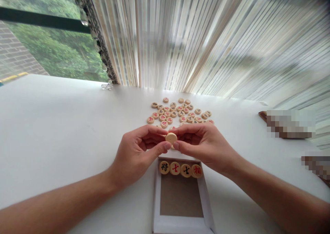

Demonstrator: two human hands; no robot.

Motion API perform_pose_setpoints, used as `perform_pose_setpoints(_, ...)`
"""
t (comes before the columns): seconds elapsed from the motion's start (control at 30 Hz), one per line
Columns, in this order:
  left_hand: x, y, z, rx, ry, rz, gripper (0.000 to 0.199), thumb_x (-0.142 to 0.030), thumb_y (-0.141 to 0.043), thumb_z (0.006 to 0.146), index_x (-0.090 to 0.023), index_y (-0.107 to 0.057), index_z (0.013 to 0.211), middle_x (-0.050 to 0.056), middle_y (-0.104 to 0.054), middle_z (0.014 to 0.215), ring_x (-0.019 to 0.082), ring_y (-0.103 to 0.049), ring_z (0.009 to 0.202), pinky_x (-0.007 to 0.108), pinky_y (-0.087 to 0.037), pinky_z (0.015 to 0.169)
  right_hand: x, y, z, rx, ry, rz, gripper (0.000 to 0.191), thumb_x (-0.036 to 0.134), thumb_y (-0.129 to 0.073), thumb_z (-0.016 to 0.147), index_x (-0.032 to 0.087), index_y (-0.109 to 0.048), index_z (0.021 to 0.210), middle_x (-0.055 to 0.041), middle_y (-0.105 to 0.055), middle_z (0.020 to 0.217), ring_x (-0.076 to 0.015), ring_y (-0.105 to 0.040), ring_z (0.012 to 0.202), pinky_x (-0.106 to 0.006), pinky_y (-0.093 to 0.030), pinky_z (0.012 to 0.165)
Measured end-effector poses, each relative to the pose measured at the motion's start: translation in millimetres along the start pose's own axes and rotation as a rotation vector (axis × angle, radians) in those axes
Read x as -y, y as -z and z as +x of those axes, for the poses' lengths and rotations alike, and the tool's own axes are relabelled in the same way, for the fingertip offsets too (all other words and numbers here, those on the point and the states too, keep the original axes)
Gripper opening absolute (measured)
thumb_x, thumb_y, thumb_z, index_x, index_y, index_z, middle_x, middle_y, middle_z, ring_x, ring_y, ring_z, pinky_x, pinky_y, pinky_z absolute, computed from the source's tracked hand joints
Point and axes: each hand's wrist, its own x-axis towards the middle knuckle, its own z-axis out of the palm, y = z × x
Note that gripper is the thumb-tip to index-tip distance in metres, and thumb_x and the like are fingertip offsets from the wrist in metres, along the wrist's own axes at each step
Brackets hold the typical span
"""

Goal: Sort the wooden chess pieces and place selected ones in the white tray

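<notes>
Between the fingertips of my left hand [140, 151] and my right hand [203, 142] is a round wooden piece [171, 138], its plain face toward me. Both hands pinch it from the sides, above the far end of an open white box [156, 196]. Inside the box, along its far wall, several character discs form a row: a black-marked one [164, 167], a red one [175, 168], another black one [186, 170] and a red one [197, 171] at the right. The brown box floor shows below them.
Many loose wooden discs [173, 114] with red or black characters lie scattered beyond my hands on the white table [64, 130]. A string curtain [165, 38] hangs behind. Two brown objects, partly blurred out, are at the right; a small clear ornament [107, 86] stands at the back.
</notes>
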Motion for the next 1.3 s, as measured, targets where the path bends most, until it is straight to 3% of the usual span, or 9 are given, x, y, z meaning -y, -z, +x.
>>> perform_pose_setpoints(0.17,-1.4,0.3,-0.3,0.007,0.011,-0.011,0.024,-0.022,-0.091,0.08,-0.014,-0.078,0.099,0.006,-0.085,0.088,0.019,-0.081,0.08,0.025,-0.069,0.071,-1.3,0.8,0.6,0.036,0.015,0.041,0.041,0.037,-0.1,0.065,0.019,-0.087,0.1,-0.0067,-0.082,0.085,-0.021,-0.078,0.079,-0.035,-0.067,0.079)
perform_pose_setpoints(0.33,-2.8,-0.2,-0.3,0.01,0.018,-0.008,0.024,-0.024,-0.09,0.081,-0.013,-0.078,0.098,0.005,-0.084,0.082,0.018,-0.081,0.073,0.025,-0.069,0.068,-2.1,1.6,0.6,0.015,0.008,0.042,0.042,0.033,-0.102,0.063,0.02,-0.087,0.101,-0.0066,-0.082,0.087,-0.0202,-0.078,0.08,-0.032,-0.066,0.078)
perform_pose_setpoints(0.77,-3.2,-0.3,1.2,0.017,0.035,-0.027,0.025,-0.024,-0.09,0.08,-0.013,-0.078,0.098,0.006,-0.084,0.085,0.02,-0.082,0.078,0.025,-0.069,0.071,-1.2,1.2,0.6,0.027,0.015,0.063,0.038,0.029,-0.101,0.064,0.02,-0.086,0.098,-0.0055,-0.083,0.085,-0.0188,-0.079,0.079,-0.03,-0.066,0.08)
perform_pose_setpoints(1.03,-6.1,-0.4,0.7,0.014,0.06,-0.028,0.026,-0.028,-0.09,0.081,-0.012,-0.077,0.097,0.008,-0.084,0.082,0.021,-0.082,0.074,0.027,-0.07,0.067,-1.2,3.3,1.2,0.007,0.014,-0.003,0.039,0.035,-0.101,0.064,0.019,-0.085,0.097,-0.0068,-0.083,0.086,-0.0224,-0.08,0.083,-0.035,-0.068,0.082)
perform_pose_setpoints(1.3,-6.1,0.0,1.4,0.017,0.079,-0.073,0.028,-0.026,-0.092,0.078,-0.011,-0.076,0.096,0.007,-0.084,0.078,0.018,-0.081,0.072,0.022,-0.068,0.066,-1.4,3.0,1.1,-0.007,0.01,0.01,0.038,0.032,-0.101,0.064,0.019,-0.085,0.096,-0.0062,-0.083,0.085,-0.0204,-0.08,0.078,-0.034,-0.067,0.08)
